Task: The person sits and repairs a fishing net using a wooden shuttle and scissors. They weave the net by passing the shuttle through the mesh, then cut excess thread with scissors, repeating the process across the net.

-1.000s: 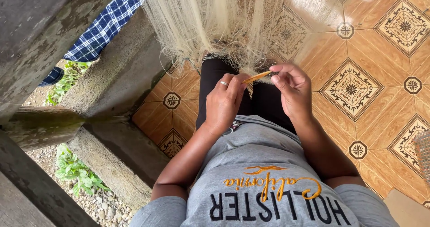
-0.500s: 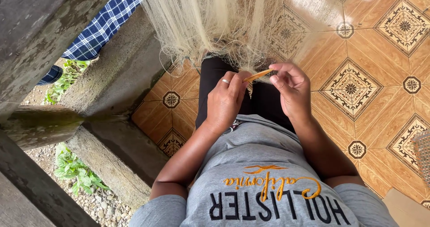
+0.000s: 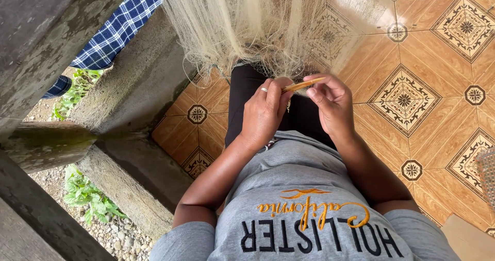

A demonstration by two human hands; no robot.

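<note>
Yellowish wood, that's what the thin netting needle (image 3: 303, 85) looks like, and both hands are on it over my lap. My right hand (image 3: 332, 106) pinches it between thumb and fingertips, with the stick poking out to the left toward my other hand. My left hand (image 3: 265, 111) is curled closed, its fingers meeting the near end of the needle; there's a ring on one finger. Can't tell exactly how the twine runs between my fingers, it's too fine to see.

Right above the hands hangs a pale fishing net (image 3: 247, 24), bunched up in long folds, and its lower edge comes down to just about touch my knuckles. It drapes over my black trousers (image 3: 247, 91).

Under all that is a glossy orange tiled floor (image 3: 412, 75) with dark patterned diamonds, wide open off to my right. Left side is tighter: a rough concrete ledge (image 3: 134, 106) runs close beside my leg, then it drops to gravel and weeds (image 3: 87, 199). A blue checked cloth (image 3: 116, 31) shows up past the ledge.
</note>
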